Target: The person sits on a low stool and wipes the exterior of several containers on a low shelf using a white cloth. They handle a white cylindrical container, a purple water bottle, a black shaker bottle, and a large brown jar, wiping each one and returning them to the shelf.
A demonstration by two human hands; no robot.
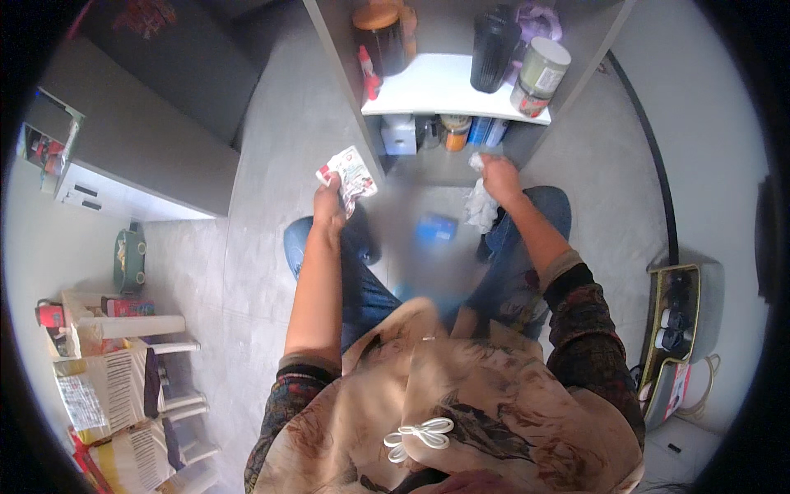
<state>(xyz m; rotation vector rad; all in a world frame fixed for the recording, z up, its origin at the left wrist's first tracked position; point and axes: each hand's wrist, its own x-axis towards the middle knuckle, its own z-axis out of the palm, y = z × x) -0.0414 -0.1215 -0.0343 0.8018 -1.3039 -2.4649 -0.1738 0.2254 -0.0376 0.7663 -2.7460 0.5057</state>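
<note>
My left hand (329, 200) grips a white printed packet (355, 170) with red markings, held left of the open shelf unit. At the right, my right hand (501, 179) holds crumpled white tissue or thin plastic (481, 207), which hangs below the fingers. Between my knees a blue packet (436, 228) lies low down, partly blurred. In front of me, the white shelf board (426, 86) carries a black ribbed bottle (492, 52), a dark jar with an orange lid (378, 43), a red-capped tube (369, 74) and a green-and-white canister (544, 68) atop a smaller tin.
The lower compartment holds a white box (399, 137), an orange-filled jar (456, 134) and blue packages (487, 131). A dark cabinet (154, 129) stands at the left, above a green case (129, 260) and a white rack (133, 327). A gold-framed shoe rack (654, 315) is at the right.
</note>
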